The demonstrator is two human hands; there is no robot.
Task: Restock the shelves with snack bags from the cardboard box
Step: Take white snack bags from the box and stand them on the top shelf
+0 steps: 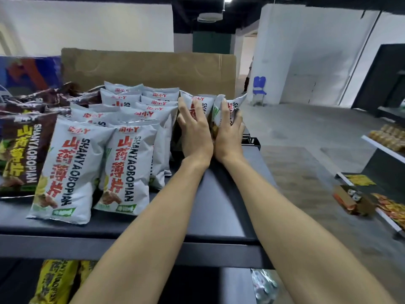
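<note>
Two white snack bags stand at the back right of the dark top shelf [219, 207]. My left hand [194, 132] presses flat against one white bag [197, 102]. My right hand [229, 132] wraps around the other white bag [233, 106], which leans right. Both arms reach forward side by side. Rows of white snack bags [129, 159] stand on the shelf to the left of my hands. A brown cardboard sheet [149, 69] stands upright behind the bags.
Dark brown snack bags [24, 145] fill the shelf's far left. Yellow bags [54, 281] sit on the lower shelf. Across the aisle at right is another shelf unit [383, 148] with orange packets and an open small box [350, 199].
</note>
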